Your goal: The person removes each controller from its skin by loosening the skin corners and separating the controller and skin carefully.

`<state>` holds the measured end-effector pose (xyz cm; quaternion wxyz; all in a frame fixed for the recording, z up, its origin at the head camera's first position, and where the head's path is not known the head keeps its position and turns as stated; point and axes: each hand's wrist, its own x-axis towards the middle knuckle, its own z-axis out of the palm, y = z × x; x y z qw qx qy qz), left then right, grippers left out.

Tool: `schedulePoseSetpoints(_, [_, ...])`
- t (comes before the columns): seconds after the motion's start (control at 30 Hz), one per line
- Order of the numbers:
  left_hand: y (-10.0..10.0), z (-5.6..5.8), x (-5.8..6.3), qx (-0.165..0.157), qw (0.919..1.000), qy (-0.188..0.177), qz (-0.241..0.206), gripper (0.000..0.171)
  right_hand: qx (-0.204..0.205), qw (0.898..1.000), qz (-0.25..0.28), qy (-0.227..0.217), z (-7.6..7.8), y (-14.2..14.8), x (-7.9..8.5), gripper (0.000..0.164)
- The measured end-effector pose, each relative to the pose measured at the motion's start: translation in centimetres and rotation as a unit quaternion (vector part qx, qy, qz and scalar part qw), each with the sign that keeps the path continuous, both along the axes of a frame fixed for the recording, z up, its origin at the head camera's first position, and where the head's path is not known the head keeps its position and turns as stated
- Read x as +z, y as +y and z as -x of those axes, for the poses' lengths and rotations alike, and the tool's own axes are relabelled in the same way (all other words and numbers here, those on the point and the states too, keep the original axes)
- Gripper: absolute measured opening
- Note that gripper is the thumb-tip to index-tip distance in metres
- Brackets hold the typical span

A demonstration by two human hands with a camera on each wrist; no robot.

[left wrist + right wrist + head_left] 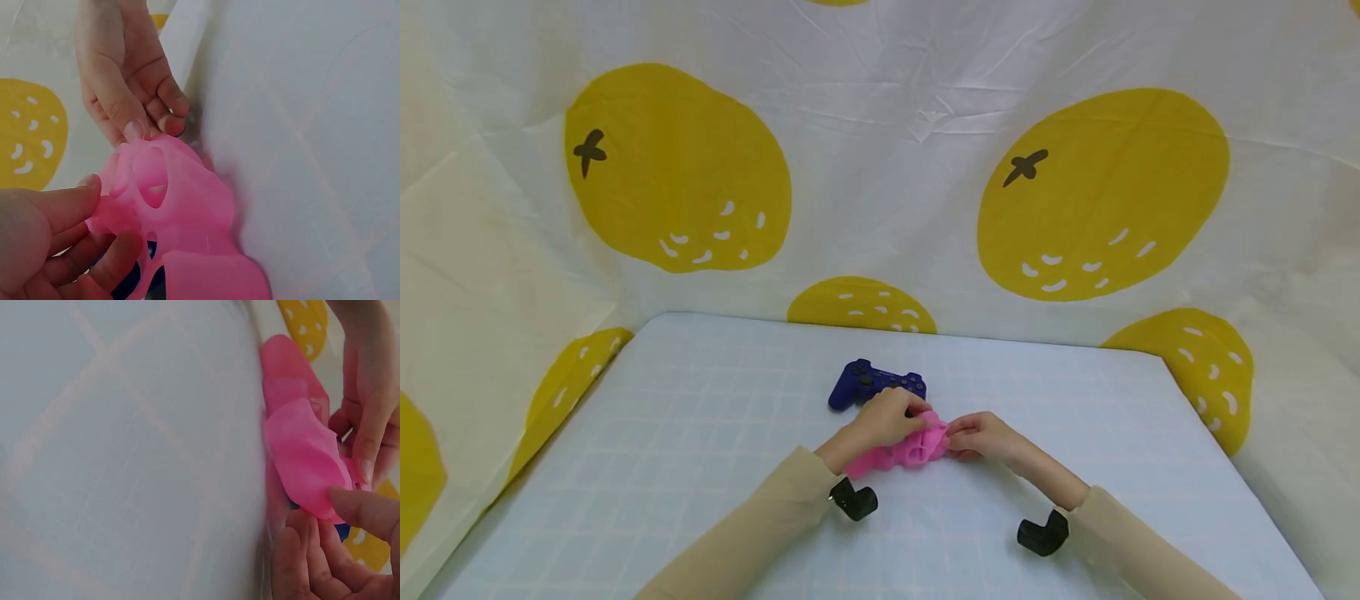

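A soft pink silicone controller cover lies crumpled on the table, its cut-out holes showing in the left wrist view. My left hand pinches the cover's upper edge between thumb and fingers. On the opposite end, my right hand grips the rim, thumb on top and fingers beneath. Just behind the left hand sits a dark blue game controller, partly hidden by that hand. Bits of dark blue appear past the cover's openings in the left wrist view.
A pale checked cloth covers the table. Behind and beside it hangs a white curtain printed with large yellow fruit. Black wrist mounts stick out below both beige sleeves.
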<state>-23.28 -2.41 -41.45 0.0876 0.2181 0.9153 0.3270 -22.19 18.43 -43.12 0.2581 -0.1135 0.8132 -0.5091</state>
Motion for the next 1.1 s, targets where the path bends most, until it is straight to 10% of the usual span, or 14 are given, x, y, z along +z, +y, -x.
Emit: schedulePoseSetpoints(1.1, [-1.4, -0.7, -1.0, 0.078, 0.985, 0.006, -0.154, 0.017, -0.011, 0.992, 0.082, -0.094, -2.5, 1.7, -0.7, 0.025])
